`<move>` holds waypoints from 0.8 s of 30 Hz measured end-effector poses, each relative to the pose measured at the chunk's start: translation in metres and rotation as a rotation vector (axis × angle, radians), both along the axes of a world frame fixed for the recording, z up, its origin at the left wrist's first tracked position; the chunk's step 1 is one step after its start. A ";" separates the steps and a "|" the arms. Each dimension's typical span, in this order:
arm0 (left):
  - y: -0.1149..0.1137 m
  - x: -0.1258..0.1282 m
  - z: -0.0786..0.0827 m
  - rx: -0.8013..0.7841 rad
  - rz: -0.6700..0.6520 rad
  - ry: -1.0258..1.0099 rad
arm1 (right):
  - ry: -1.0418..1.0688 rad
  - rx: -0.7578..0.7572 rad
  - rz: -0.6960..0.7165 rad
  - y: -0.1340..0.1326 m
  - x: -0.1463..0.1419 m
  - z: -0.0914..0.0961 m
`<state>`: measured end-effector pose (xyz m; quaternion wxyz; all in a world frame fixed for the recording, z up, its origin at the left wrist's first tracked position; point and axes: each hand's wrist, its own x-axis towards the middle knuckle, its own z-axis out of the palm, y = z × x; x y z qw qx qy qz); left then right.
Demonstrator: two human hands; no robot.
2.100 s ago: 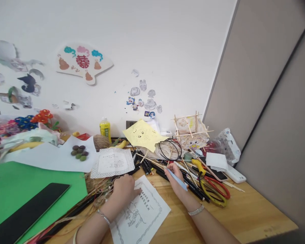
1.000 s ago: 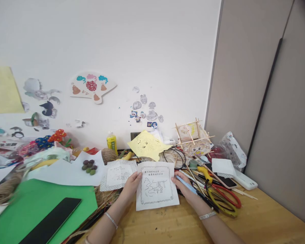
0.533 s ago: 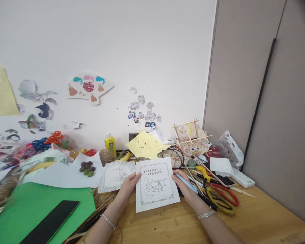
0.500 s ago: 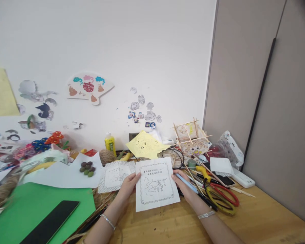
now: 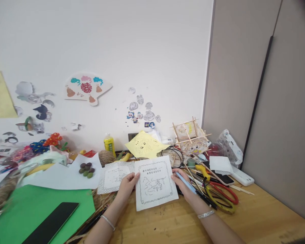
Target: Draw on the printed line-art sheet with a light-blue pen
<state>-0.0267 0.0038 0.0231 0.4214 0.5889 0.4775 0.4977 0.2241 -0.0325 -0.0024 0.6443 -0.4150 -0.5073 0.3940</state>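
Observation:
A white sheet of paper (image 5: 156,184) is held up above the table, with a line drawing, handwritten characters and an ornamental border on it. My left hand (image 5: 128,184) pinches its left edge between thumb and fingers. On the opposite edge, the thumb of my right hand (image 5: 180,181) presses the paper, with the fingers behind it. A light blue pen (image 5: 185,182) lies across that same hand, its dark end pointing down to the right. Another bordered drawing (image 5: 117,176) lies just left of the held sheet.
Behind the sheet are a yellow paper (image 5: 144,145) and a wooden stick frame (image 5: 191,137). Scissors (image 5: 220,198) and a white power bank (image 5: 241,177) lie to the right. Green paper (image 5: 20,206), a black phone-like slab (image 5: 52,222) and small dark fruits (image 5: 86,169) are at left.
Both hands keep their hold on the sheet, which stays nearly in place. The camera view has shifted slightly.

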 end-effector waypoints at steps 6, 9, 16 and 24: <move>-0.004 0.003 0.008 -0.056 -0.149 -0.199 | 0.080 -0.014 0.052 -0.005 -0.001 0.006; -0.006 0.001 0.015 -0.111 -0.198 -0.271 | 0.132 -0.046 0.132 -0.007 -0.002 0.009; 0.001 -0.020 0.016 -0.151 -0.136 -0.161 | 0.043 -0.121 0.392 -0.021 -0.009 0.015; 0.002 -0.017 0.016 0.029 -0.085 -0.047 | 0.025 -0.245 0.208 -0.024 -0.014 0.024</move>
